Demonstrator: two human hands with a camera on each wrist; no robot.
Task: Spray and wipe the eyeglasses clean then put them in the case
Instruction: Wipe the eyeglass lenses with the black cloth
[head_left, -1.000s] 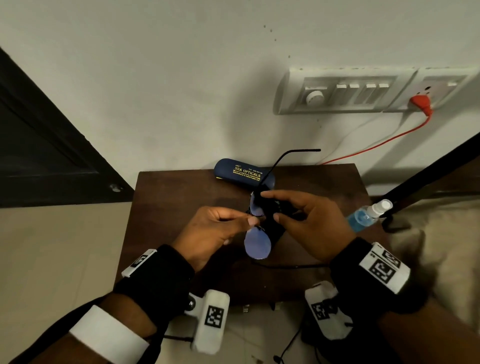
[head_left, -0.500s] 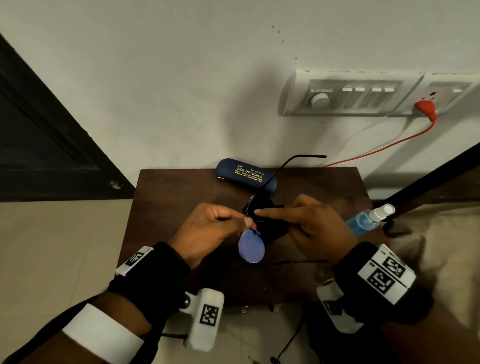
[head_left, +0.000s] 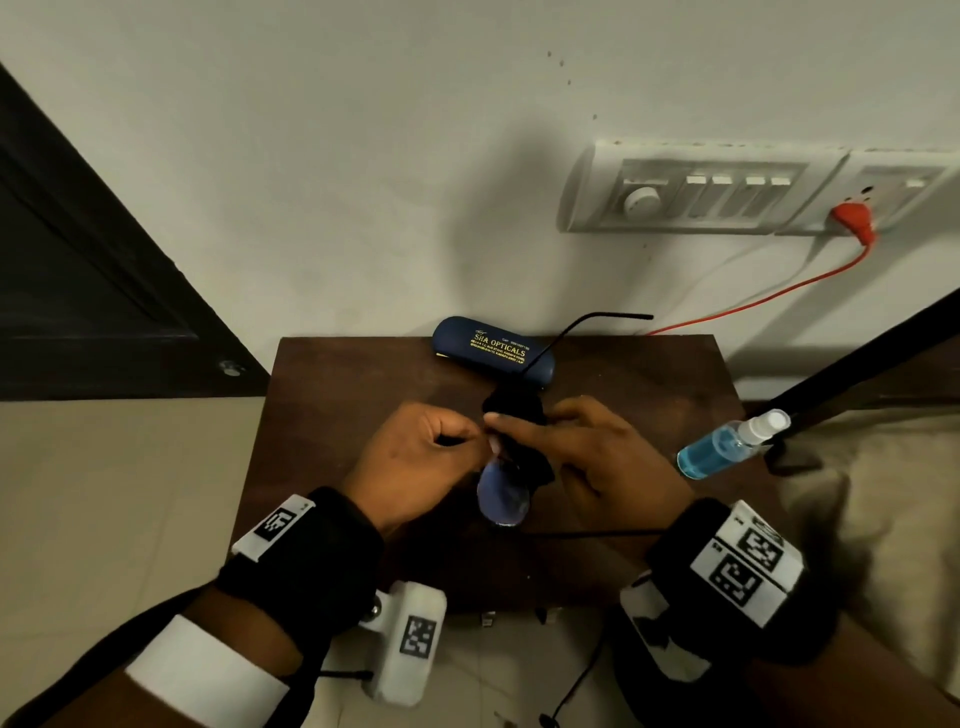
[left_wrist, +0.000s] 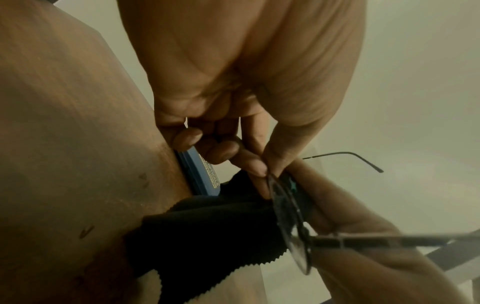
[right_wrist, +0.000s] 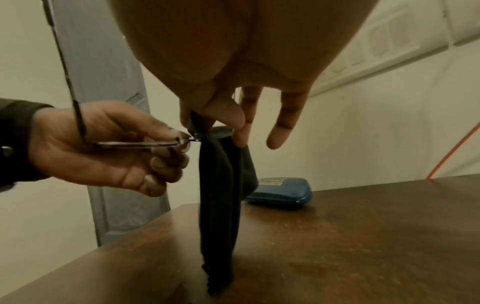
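Above the middle of the dark wooden table (head_left: 322, 415), the left hand (head_left: 415, 462) pinches the thin-framed eyeglasses (head_left: 503, 493) near the bridge between thumb and forefinger, other fingers curled. The frame's long axis runs from the near edge toward the far edge: one oval, bluish lens faces up on the near side, while the far lens is wrapped in a soft black cleaning cloth (right_wrist: 221, 185) with a pinked, zigzag edge. The right hand (head_left: 597, 452) pinches that cloth round the lens with thumb and forefinger, remaining fingers extended; the cloth hangs down to the tabletop. One wire temple juts past the far edge, the other lies toward the right. A closed, rounded navy glasses case (head_left: 493, 353) with gold lettering rests at the far edge. A clear spray bottle (head_left: 727, 441) of blue liquid lies tilted by the right edge, leaving bare wood on the left.
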